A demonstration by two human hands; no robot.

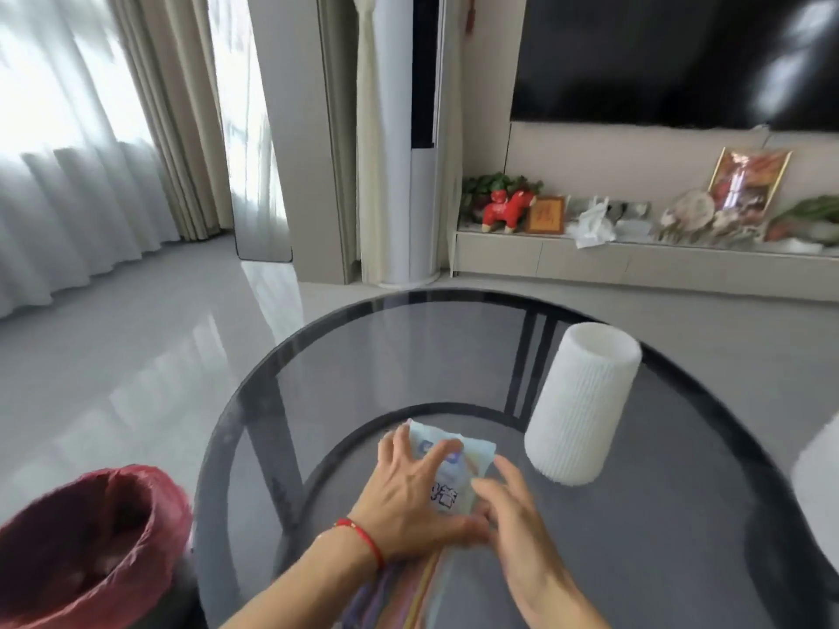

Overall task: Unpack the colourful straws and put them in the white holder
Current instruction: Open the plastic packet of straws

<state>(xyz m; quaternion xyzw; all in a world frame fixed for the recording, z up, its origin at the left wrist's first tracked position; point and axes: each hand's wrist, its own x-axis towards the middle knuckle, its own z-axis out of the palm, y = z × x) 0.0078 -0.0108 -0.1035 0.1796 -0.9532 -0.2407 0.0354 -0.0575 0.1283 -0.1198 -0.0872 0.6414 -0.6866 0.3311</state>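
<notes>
Both hands were on a pack of straws (447, 465) that lay flat on a round glass table (681, 515). The left hand (411, 494) lay on top of the pack with its fingers (433, 454) spread wide, pressing it down. A red string bracelet (363, 535) went around that wrist. The right hand (513, 515) touched the pack's right side with its fingers bent in, but I could not tell if it was gripping the pack or just resting there.

The pack was pale blue at the far end, with some print on it. Colourful straws (408, 592) showed through the clear wrap at the near end, under the left wrist. They were pink, purple, yellow and orange.

A white holder (583, 404) stood upright on the table, just to the right of the pack and a bit farther away. It had a ribbed side and an open top. It was not touching the pack or the hands.

A bin with a red bag (91, 547) in it sat on the floor to the left of the table.
</notes>
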